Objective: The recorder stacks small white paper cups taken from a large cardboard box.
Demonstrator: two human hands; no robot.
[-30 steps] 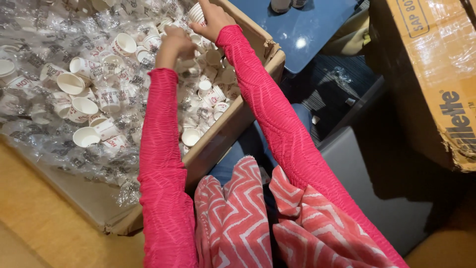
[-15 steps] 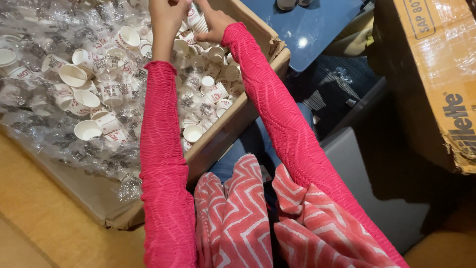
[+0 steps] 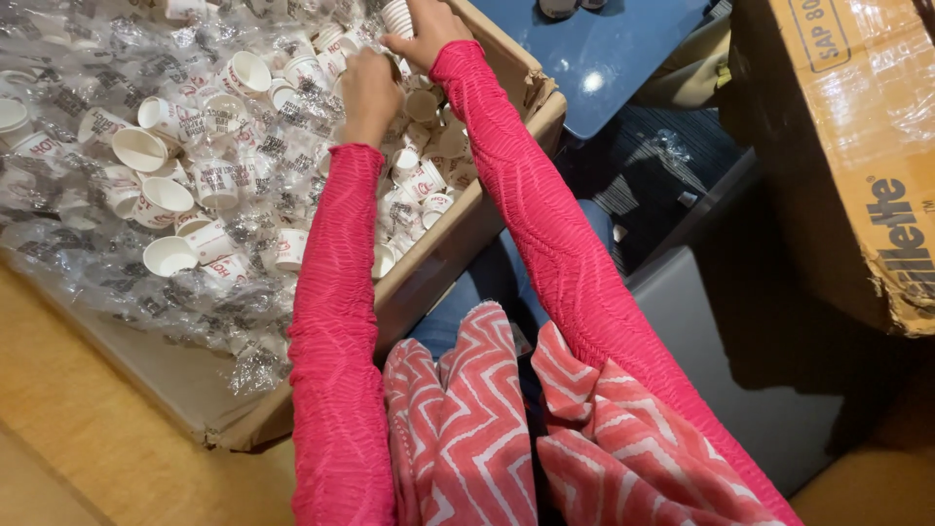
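Observation:
Both my arms, in pink sleeves, reach into a big open cardboard box (image 3: pixel 458 244) full of small white paper cups (image 3: pixel 166 200) and crinkled clear plastic wrap (image 3: pixel 88 253). My right hand (image 3: pixel 429 24) grips a short stack of white cups (image 3: pixel 397 15) at the box's far corner. My left hand (image 3: pixel 368 90) hovers just below it, fingers curled among the loose cups; whether it holds one is hidden.
A second, taped cardboard box (image 3: pixel 857 146) stands at the right. A blue tabletop (image 3: pixel 604 58) lies beyond the cup box, a grey surface (image 3: pixel 740 370) sits under my right arm, and a wooden floor (image 3: pixel 58 438) runs along the left.
The view shifted slightly. My left hand dropped lower and away from the right hand, which stays on the stack of cups at the far corner.

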